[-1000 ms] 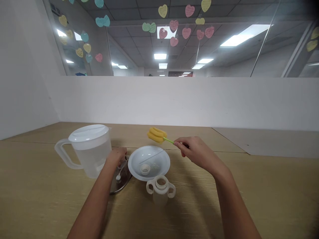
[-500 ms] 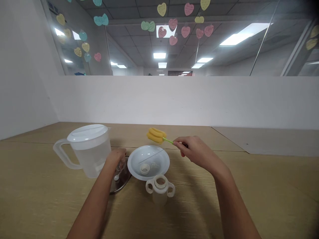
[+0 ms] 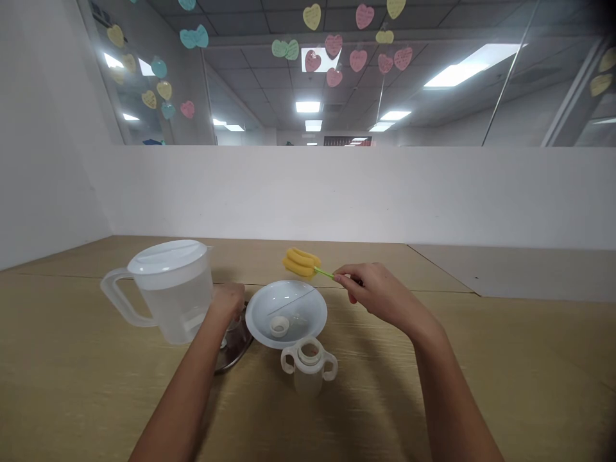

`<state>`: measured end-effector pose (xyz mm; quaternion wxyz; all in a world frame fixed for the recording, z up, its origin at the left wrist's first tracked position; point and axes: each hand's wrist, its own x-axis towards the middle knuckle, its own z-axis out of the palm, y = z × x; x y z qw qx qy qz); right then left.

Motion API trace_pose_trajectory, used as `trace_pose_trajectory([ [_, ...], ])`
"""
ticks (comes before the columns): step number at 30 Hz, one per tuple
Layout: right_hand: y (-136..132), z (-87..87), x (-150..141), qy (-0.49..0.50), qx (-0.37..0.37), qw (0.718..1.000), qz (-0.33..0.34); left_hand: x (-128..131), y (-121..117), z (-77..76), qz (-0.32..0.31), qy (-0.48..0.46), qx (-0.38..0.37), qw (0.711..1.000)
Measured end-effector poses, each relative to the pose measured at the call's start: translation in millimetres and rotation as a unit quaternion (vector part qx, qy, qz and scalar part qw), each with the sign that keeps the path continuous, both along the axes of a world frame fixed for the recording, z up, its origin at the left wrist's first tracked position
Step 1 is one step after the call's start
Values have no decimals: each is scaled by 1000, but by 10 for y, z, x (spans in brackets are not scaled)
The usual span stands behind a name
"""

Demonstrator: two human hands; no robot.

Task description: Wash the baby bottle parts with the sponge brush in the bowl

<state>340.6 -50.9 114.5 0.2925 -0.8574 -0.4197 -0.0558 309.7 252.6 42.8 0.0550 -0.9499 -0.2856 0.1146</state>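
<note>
Right hand [image 3: 378, 289] reaching in from lower right, wrist bent, thumb and fingers pinching green handle of yellow sponge brush [image 3: 301, 262], head pointing left near far rim of white bowl [image 3: 253, 317]. Left hand [image 3: 228, 300] low over metal tray [image 3: 239, 350] beside pitcher [image 3: 171, 289], fingers mostly hidden, can't tell grip; handwriting on heart notes [image 3: 312, 17] too small to read.
</note>
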Motion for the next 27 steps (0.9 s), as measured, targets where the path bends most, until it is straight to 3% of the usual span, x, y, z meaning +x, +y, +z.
trace_pose_trajectory([
  [8,-15,-10,16,6,-8,1000,-7,-213,-151,375,-37,-50,-4,998],
  [12,-16,-2,7,10,-11,1000,-10,-276,-243,440,-100,-91,-69,988],
  [16,-16,6,3,12,-9,1000,-9,-165,-405,348,-199,-99,-160,962],
  [19,-18,5,10,6,-15,1000,-12,-37,-549,224,-245,-72,-166,953],
  [27,-27,9,6,9,-22,1000,-15,151,-663,-126,-224,20,-110,968],
])
